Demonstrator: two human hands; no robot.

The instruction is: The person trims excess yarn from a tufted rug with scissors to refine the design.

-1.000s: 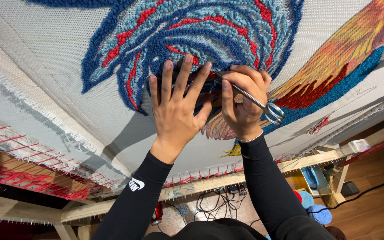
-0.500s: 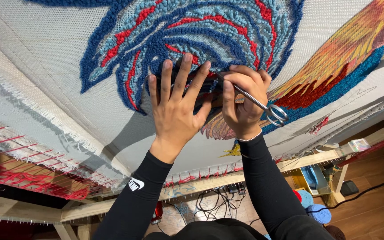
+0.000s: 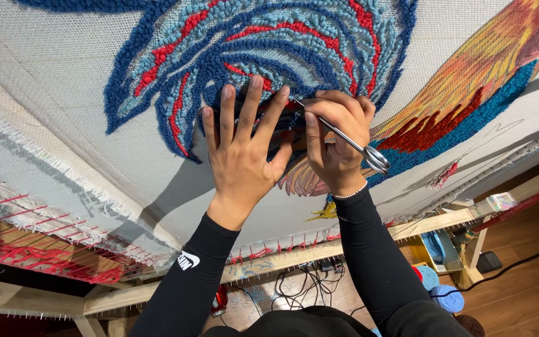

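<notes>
two hands work on one tufted rug (image 3: 344, 50) stretched on a wooden frame (image 3: 432, 221). the left hand (image 3: 244, 156) lies flat, five fingers spread, pressing the blue and red pile and gripping nothing. the right hand (image 3: 335, 140) is curled closed around one pair of small metal scissors (image 3: 344, 138), whose tip touches the yarn just beside the left fingertips.

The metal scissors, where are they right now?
In the head view, the metal scissors are in the right hand, right of centre, tips at the blue tufted yarn beside the flat left hand.
</notes>
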